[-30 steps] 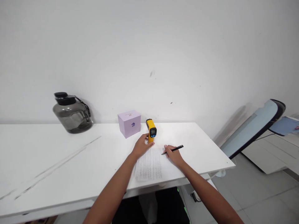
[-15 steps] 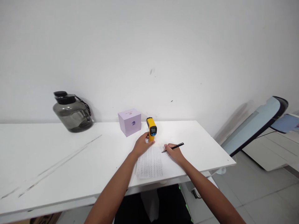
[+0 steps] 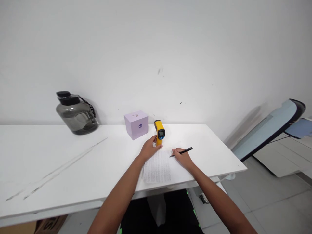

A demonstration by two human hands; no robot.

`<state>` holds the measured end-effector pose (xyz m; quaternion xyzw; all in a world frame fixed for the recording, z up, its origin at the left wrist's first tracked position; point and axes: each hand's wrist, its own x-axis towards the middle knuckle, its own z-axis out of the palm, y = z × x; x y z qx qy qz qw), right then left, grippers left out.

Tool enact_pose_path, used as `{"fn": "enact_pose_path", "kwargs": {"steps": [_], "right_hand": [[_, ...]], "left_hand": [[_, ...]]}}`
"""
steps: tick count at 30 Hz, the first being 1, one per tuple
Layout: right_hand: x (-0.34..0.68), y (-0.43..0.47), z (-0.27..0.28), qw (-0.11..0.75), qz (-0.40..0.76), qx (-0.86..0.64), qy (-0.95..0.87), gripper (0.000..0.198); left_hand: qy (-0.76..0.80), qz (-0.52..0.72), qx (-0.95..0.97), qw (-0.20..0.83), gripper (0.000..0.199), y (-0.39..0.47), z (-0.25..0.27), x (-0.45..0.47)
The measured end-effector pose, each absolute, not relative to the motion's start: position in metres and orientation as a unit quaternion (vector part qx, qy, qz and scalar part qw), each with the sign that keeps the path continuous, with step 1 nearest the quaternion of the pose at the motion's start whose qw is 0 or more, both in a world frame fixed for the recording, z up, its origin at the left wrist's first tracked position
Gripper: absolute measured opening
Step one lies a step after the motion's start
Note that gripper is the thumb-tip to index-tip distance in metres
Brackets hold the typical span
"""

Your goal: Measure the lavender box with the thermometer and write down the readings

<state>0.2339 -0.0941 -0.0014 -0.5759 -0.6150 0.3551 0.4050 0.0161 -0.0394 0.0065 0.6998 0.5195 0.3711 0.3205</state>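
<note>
My left hand (image 3: 149,148) is wrapped round the handle of a yellow and black infrared thermometer (image 3: 160,128), whose small screen and blue buttons face me. Between my fingers on the right, a black pen (image 3: 185,150) slants with its tip down at the edge of a sheet of paper (image 3: 158,169). My right hand (image 3: 182,158) grips that pen and rests by the sheet. Dense rows of writing cover the paper, too small to read. Behind the left hand stands a lilac box (image 3: 136,126) with a dark blue emblem.
A grey translucent water jug (image 3: 77,117) with a black lid stands at the back left against the wall. The white table (image 3: 80,169) ends on the right, where a pale blue, dark-edged panel (image 3: 265,131) leans. A cardboard box (image 3: 50,225) sits below the table.
The view has shifted slightly, so everything on the table appears a little higher. Both hands keep their grips on the thermometer and the pen.
</note>
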Motion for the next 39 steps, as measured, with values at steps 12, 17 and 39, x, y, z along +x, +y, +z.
{"fn": "enact_pose_path", "kwargs": {"steps": [12, 17, 39], "right_hand": [[0.2345, -0.0941, -0.0029, 0.41, 0.376, -0.577, -0.598, 0.039], [0.2341, -0.0948, -0.0015, 0.415, 0.361, -0.578, -0.602, 0.039], [0.234, -0.0943, -0.0021, 0.411, 0.365, -0.578, -0.603, 0.04]], "left_hand": [[0.518, 0.371, 0.702, 0.317, 0.055, -0.0381, 0.0037, 0.016], [0.518, 0.368, 0.704, 0.317, 0.054, -0.0381, 0.0042, 0.0159], [0.518, 0.369, 0.701, 0.322, 0.054, -0.0388, 0.0049, 0.0164]]}}
